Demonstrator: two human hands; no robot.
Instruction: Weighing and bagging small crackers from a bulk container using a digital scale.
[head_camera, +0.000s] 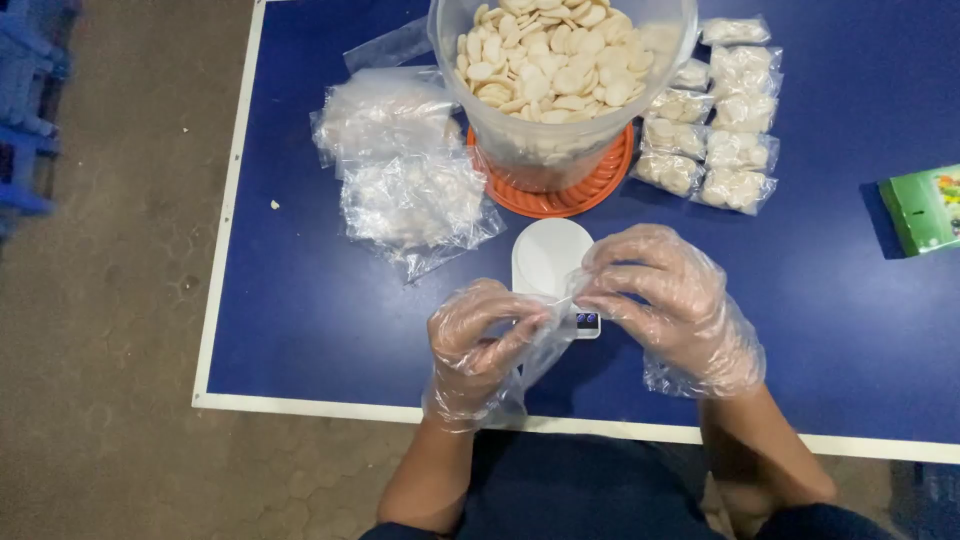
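Room: our hands worked over bare blue table (330, 320) near its front edge.
Bag: small clear bag (553, 335) ran left-right above the white scale (550, 262).
Grip: left hand (478, 345) and right hand (665, 300) both pinched it.

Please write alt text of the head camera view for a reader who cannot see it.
Two gloved hands, left hand and right hand, hold a small clear plastic bag between them over a white scale on a blue table. Behind stand a tub of pale chips, empty bags and filled packets.
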